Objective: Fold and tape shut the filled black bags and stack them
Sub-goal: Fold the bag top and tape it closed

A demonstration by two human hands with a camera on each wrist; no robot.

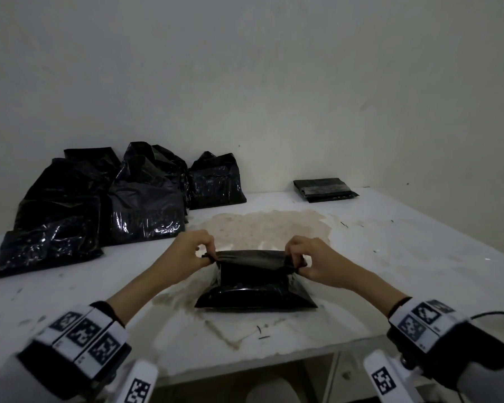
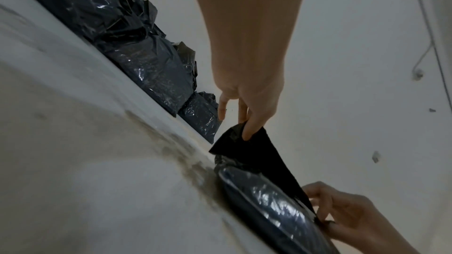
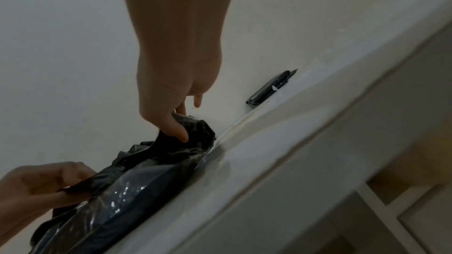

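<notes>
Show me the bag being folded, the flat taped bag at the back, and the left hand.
bag being folded (image 1: 255, 292), head view, on its filled lower body.
flat taped bag (image 1: 325, 189), head view, on its top face.
left hand (image 1: 191, 242), head view, on its back.

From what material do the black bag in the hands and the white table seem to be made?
The black bag looks like thin glossy plastic film: it wrinkles where the left hand and the right hand pinch its top, and its filled part shows bright highlights. The table seems a hard, matt, white-painted or coated board, with brownish stains; its core cannot be told.
</notes>
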